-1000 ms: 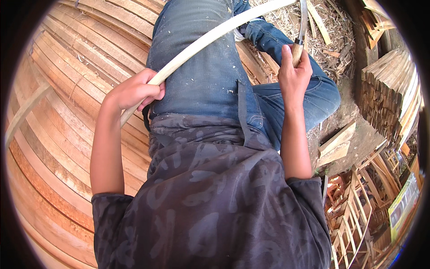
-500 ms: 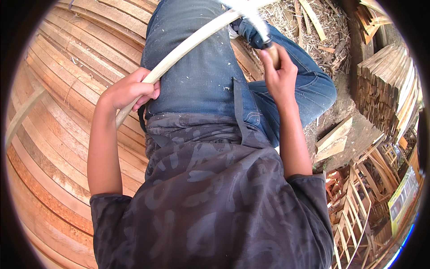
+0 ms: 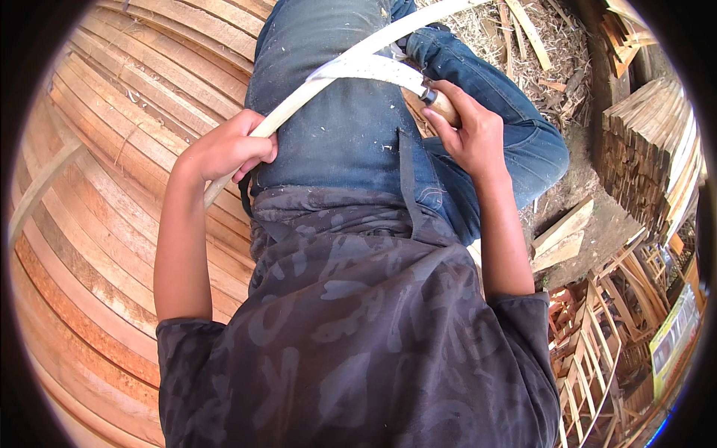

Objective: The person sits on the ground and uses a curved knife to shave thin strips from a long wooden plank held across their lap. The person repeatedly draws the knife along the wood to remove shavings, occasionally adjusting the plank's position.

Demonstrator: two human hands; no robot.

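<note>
A long pale wooden stick (image 3: pixel 381 39) runs diagonally over my jeans, from my left side up to the far right. Its near part is wrapped in the fingers of my left hand (image 3: pixel 233 149). My right hand (image 3: pixel 476 136) is closed round the wooden handle of a knife (image 3: pixel 371 67) with a broad, curved blade. The blade points left, and its tip end meets the stick a little beyond my left hand. My right palm and some fingertips are hidden behind the handle.
Long sawn planks (image 3: pixel 97 224) lie side by side on my left. Wood shavings (image 3: pixel 553 97) cover the ground at the far right. A stack of thin boards (image 3: pixel 646 149) stands on the right, with slatted wooden frames (image 3: pixel 590 358) nearer me. Small offcuts (image 3: pixel 564 231) lie beside my bent leg.
The knife has swung from a raised, blurred position beyond my right hand down and left onto the stick. My left hand keeps its hold on the stick.
</note>
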